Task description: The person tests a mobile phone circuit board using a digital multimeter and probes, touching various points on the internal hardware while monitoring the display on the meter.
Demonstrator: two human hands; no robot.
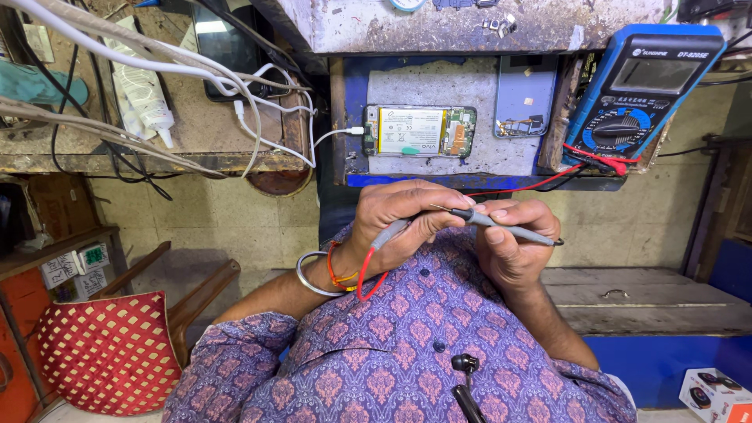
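My left hand [403, 219] is curled closed around a grey test probe [392, 233], fingers wrapped over its shaft so the probe's body lies across my palm. Its red lead [368, 283] loops down past my wrist, just beside the metal bangle [307, 276] and the orange thread tied there. My right hand [513, 243] sits touching the left, knuckle to knuckle, and pinches a second grey probe [509, 227] between thumb and fingers; that probe lies nearly level, its back end sticking out past the far side of my right hand, its thin metal tip reaching toward my left thumb. The two probes meet between my hands.

Beyond my knuckles, on a small blue-edged work pad [439, 153], lies an opened phone [419, 131] with its battery showing, a white cable [333, 135] plugged into its end on my left hand's side. Beside it, beyond my right hand, rests a pale phone back cover [523, 98]. Further out past my right hand leans a blue multimeter [642, 86], red wire running from it toward my hands. Out beyond my left elbow stands a chair with a red patterned cushion [110, 352].
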